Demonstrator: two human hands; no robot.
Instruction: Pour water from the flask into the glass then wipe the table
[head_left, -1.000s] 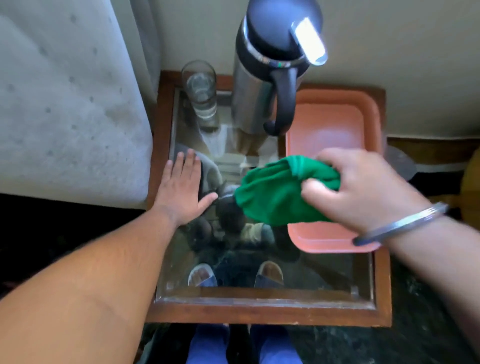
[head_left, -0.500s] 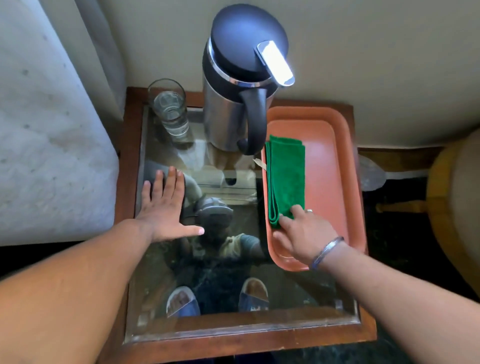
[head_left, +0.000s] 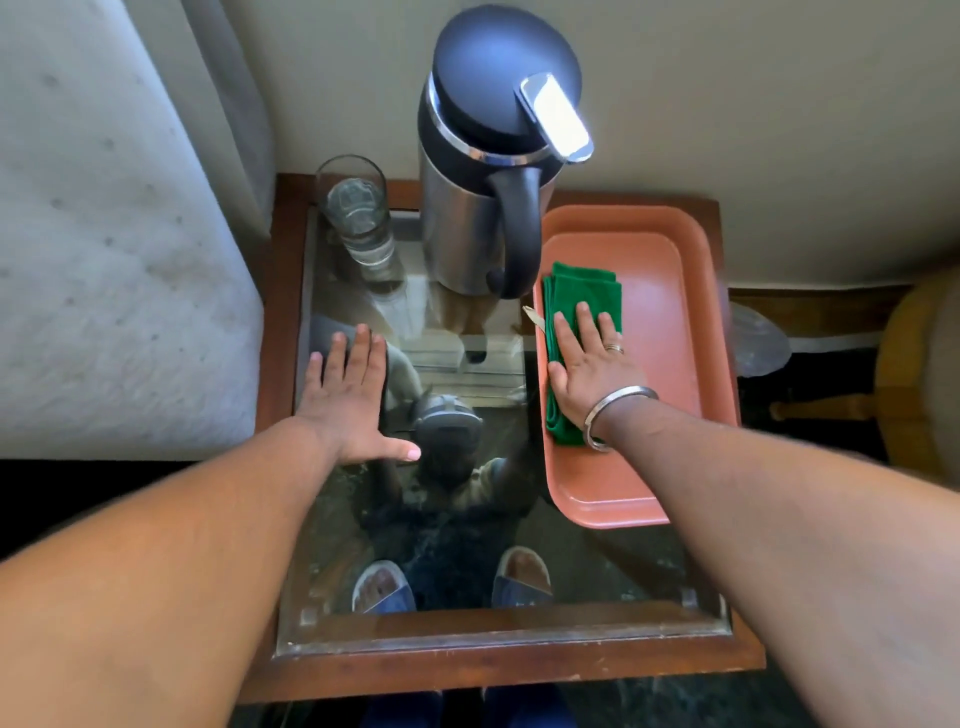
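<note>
Head view, steeply down, close over table (head_left: 498, 670)

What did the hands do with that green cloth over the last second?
The right hand carried the bunched green cloth onto the orange tray, let go of it, and now lies flat on it, folded. The left hand stayed flat on the glass table; flask and glass stayed put.
</note>
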